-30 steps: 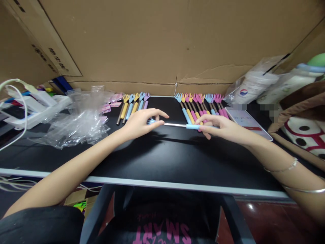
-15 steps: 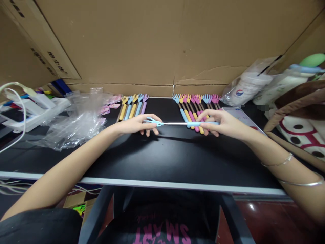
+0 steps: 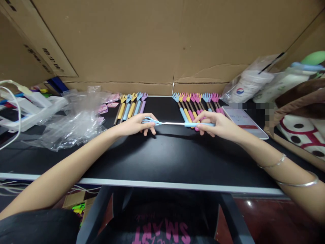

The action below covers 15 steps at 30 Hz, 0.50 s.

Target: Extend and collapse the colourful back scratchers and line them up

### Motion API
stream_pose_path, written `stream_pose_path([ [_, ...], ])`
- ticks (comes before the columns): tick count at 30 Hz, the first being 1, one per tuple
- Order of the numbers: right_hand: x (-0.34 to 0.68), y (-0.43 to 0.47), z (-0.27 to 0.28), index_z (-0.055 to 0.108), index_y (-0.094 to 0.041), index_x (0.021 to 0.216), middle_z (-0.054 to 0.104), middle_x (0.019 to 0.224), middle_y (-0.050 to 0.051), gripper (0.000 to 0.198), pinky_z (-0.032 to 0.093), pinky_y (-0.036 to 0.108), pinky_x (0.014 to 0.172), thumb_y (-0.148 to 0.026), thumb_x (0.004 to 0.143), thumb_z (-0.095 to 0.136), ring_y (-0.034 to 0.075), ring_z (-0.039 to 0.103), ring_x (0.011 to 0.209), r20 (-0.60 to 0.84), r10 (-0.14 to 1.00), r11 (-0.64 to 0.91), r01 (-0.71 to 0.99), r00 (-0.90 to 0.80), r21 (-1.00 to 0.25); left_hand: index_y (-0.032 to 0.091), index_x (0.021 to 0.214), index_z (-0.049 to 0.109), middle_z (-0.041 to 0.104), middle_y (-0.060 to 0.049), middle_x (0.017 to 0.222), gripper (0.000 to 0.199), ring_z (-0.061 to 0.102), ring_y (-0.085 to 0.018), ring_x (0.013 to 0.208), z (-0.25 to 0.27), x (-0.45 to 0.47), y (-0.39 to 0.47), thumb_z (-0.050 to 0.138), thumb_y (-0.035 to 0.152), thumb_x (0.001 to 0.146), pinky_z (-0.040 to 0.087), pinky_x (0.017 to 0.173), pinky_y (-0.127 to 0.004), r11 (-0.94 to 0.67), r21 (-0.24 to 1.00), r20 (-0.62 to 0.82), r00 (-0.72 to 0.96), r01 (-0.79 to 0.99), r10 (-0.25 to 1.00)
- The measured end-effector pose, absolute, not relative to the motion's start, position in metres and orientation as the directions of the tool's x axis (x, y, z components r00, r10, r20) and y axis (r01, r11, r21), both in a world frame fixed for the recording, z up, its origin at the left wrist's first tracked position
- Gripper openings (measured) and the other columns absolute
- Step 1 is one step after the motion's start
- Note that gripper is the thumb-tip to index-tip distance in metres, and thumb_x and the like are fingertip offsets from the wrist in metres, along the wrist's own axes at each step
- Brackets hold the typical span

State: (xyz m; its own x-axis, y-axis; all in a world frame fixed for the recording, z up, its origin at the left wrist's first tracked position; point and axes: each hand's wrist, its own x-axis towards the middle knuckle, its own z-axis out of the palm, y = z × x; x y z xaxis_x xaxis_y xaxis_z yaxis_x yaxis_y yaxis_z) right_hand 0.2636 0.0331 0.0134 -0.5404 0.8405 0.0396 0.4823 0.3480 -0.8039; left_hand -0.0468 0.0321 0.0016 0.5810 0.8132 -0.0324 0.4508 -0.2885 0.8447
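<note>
A blue back scratcher (image 3: 173, 123) spanned the centre of the frame, held roughly level above the table (image 3: 162, 161). The left hand (image 3: 134, 125), left of centre, had a narrow grip: its thumb pressed on the base of the clawed head (image 3: 150, 120), with other fingers loosely spread above and below. The right hand (image 3: 219, 125), right of centre, also had a narrow grip, closed on the blue handle (image 3: 189, 125). The metal rod (image 3: 177, 123) showed bare between them. A row of scratchers (image 3: 131, 110) lay behind each hand. Clear plastic bags (image 3: 76, 127) lay at the left of the frame; a phone (image 3: 242, 117) lay near the right hand.
</note>
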Motion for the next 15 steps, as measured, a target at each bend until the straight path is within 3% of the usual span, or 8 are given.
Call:
stream_pose_path([
  [6,0.266,0.031,0.016,0.054,-0.014,0.092,0.065,0.077,0.006,0.036,0.034,0.014,0.035,-0.047,0.078,0.061,0.008,0.056,0.059,0.057,0.842,0.346,0.456,-0.536,-0.82,0.015,0.097,0.051,0.068,-0.002,0.079,0.029,0.053,-0.006,0.044,0.0,-0.043,0.025,0.047,0.044,0.09,0.044,0.054,-0.021,-0.425,0.774,0.128,0.541,0.47,0.831],
  [11,0.27,0.036,0.014,0.052,-0.015,0.094,0.065,0.081,0.007,0.035,0.033,0.015,0.033,-0.046,0.079,0.061,0.01,0.059,0.064,0.04,0.818,0.323,0.401,-0.574,-0.857,0.017,0.099,0.052,0.068,0.001,0.076,0.023,0.058,-0.008,0.047,0.003,-0.039,0.018,0.044,0.038,0.093,0.043,0.058,-0.019,-0.538,0.623,0.263,0.496,0.567,0.828],
  [15,0.272,0.041,0.01,0.05,-0.016,0.09,0.064,0.072,0.003,0.034,0.025,0.016,0.03,-0.046,0.08,0.061,0.005,0.05,0.046,-0.006,0.804,0.263,0.365,-0.595,-0.893,0.018,0.099,0.053,0.067,0.003,0.072,0.02,0.06,-0.009,0.051,0.004,-0.037,0.015,0.044,0.035,0.093,0.043,0.06,-0.018,-0.587,0.522,0.327,0.49,0.619,0.808],
])
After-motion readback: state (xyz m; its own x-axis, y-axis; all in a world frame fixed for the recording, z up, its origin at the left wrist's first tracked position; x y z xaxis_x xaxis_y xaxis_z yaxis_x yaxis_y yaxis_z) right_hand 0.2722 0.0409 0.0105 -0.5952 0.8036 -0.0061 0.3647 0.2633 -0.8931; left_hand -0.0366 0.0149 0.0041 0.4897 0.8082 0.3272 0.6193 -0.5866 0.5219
